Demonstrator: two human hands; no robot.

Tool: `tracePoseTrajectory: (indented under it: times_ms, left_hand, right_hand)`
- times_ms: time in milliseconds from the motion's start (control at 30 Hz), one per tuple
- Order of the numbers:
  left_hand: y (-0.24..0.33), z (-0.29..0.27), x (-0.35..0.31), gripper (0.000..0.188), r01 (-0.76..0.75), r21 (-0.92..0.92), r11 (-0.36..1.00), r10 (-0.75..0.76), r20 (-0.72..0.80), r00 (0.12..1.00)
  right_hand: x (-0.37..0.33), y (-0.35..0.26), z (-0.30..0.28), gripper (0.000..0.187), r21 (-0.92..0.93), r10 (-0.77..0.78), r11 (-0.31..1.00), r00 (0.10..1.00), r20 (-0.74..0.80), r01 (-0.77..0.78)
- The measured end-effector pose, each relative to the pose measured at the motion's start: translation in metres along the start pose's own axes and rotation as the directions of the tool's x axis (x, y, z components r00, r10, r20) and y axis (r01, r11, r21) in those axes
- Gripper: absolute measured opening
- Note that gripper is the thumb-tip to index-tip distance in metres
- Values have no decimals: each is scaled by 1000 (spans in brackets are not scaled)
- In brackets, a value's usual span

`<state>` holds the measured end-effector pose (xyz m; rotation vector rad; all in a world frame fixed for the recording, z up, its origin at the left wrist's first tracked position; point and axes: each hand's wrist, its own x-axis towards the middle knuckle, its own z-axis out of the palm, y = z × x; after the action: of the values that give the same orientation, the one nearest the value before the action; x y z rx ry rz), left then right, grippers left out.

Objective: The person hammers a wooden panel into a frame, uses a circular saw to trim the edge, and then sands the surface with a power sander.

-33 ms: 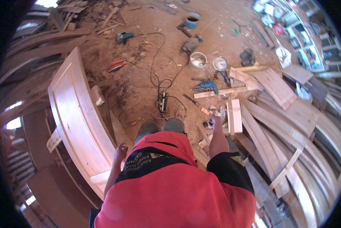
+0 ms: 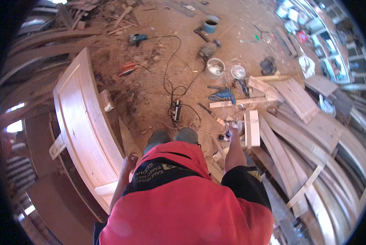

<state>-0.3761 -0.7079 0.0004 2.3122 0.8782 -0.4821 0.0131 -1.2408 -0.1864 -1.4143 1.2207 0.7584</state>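
My right hand [image 2: 233, 131] reaches down beside a pale squared wood block [image 2: 252, 128], among small offcuts and a small dark object [image 2: 221, 137]. Its fingers are too small and partly hidden to show whether they grip anything. Beside my left thigh hangs my left hand [image 2: 131, 158], its fingers loosely bent and slightly apart, with nothing visible in them. Nearest to it is a long pale panelled wooden door-like panel [image 2: 83, 118], leaning on its side at my left. A dark chisel-like tool [image 2: 204, 108] lies on the ground beyond my right hand.
A blue drill [image 2: 222, 95], a teal power tool [image 2: 138, 39], an orange tool [image 2: 127, 68] and a power strip [image 2: 176, 111] with cords lie on the dirt. White tubs [image 2: 215, 66] and a blue bucket [image 2: 210, 24] stand farther off. Planks [image 2: 297, 98] pile up at right.
My right hand has shifted slightly beside the wood block, and whitish material seen at its fingers shows less now. The whole view has turned a little. My left hand stays by my thigh.
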Motion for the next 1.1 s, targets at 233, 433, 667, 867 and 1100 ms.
tracePoseTrajectory:
  times_ms: [233,433,667,867,1100]
  left_hand:
    - [83,-53,46,40,16,10,1000,-15,-52,999]
    - [105,-74,112,44,13,-180,984,-22,-51,998]
    - [120,-146,227,39,-113,-375,920,72,-120,990]
    - [110,-296,348,33,-214,-347,913,58,-411,910]
    - [23,-416,486,40,-112,-322,940,-212,-808,550]
  right_hand:
    - [52,10,-34,33,-224,-100,972,989,-104,75]
    - [52,18,19,40,-941,-654,-58,700,288,334]
    - [-46,-9,188,31,-616,-579,370,691,432,696]
    - [-117,-110,342,22,-621,-597,-247,388,702,744]
    - [-192,-291,593,23,-466,-494,-244,304,814,850]
